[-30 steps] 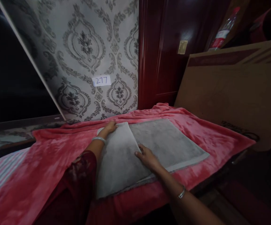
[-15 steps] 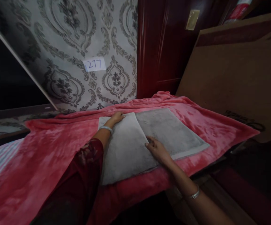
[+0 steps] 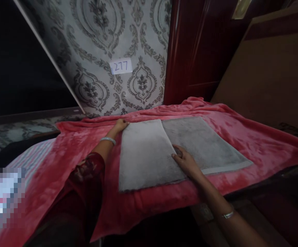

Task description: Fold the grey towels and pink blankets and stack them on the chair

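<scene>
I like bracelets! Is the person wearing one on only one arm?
No, a bangle circles the left wrist and another bangle the right, both hands on the grey towel.

A grey towel [image 3: 164, 151] lies on a red blanket [image 3: 228, 123] spread over a bed, its left part folded over the rest. The left hand [image 3: 120, 125] rests on the far left corner of the folded part, a bangle [image 3: 107, 140] on its wrist. The right hand [image 3: 186, 163] lies flat on the fold's right edge. Behind stands a patterned panel [image 3: 107, 44] bearing a paper label [image 3: 121, 66] that reads 277, beside a dark red door [image 3: 197, 51]. A brown board [image 3: 275, 75] leans at the right.
</scene>
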Demonstrator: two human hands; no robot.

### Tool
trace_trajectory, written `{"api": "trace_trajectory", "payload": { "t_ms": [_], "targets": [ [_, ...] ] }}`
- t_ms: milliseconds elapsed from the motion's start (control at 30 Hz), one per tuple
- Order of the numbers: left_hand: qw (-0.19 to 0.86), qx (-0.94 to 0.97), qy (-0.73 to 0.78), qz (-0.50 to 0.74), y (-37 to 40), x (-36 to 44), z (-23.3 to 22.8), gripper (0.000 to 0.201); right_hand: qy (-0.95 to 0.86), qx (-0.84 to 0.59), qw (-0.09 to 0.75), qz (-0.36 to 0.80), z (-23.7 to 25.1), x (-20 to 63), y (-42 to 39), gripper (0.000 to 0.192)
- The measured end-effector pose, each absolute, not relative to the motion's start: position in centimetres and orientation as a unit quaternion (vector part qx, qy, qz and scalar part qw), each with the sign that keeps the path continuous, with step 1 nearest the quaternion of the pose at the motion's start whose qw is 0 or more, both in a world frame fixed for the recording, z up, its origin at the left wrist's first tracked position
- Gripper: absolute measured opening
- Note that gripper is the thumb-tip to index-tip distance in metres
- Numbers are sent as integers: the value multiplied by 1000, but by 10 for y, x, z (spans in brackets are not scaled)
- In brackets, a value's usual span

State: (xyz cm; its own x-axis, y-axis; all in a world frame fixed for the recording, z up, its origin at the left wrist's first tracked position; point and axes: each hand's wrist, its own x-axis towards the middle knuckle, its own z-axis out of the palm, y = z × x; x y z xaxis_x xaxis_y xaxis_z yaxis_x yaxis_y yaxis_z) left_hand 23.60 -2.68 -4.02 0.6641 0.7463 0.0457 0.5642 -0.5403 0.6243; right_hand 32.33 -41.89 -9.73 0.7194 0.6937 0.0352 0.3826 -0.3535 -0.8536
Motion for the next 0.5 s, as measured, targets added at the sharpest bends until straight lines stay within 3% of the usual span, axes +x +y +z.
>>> {"api": "trace_trajectory", "payload": {
  "t_ms": [67, 233, 333, 500],
  "targets": [
    [343, 833, 407, 154, -28, 220, -43, 31, -352, -823, 424, 137, -92, 320, -421, 59],
    [453, 768, 429, 146, -37, 209, -48, 36, -508, -776, 366, -73, -70, 263, -416, 48],
    [483, 738, 445, 154, -41, 214, -49, 35, -623, -709, 330, 8, -66, 203, -398, 66],
    [518, 711, 444, 170, -46, 212, -48, 32, -607, -749, 251, 87, -74, 149, -362, 93]
  ]
}}
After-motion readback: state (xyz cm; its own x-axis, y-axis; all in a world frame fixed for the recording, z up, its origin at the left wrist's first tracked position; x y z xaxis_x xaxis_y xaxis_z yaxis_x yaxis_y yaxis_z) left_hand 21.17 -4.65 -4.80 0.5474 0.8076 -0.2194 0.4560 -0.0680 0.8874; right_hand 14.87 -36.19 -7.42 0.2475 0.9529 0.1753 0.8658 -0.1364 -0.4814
